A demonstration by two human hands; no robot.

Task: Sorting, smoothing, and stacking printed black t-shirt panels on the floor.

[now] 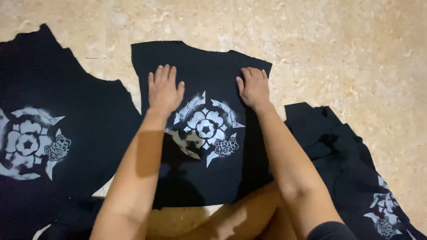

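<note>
Here, both hands lie flat and unclenched on a black shirt [200,133] spread on the tiled floor [347,53]. The left hand [163,91] presses the cloth near its upper left corner, fingers together, gripping nothing. The right hand [253,87] rests palm down near the upper right corner. A white flower print [205,128] sits between the wrists. A second shirt [53,133] lies to the left, and a crumpled one [351,173] to the right.

We see bare tiled floor [338,40] open beyond the middle black garment [200,178]. A second garment [53,133] crowds our left, a heaped one [347,164] our right.
</note>
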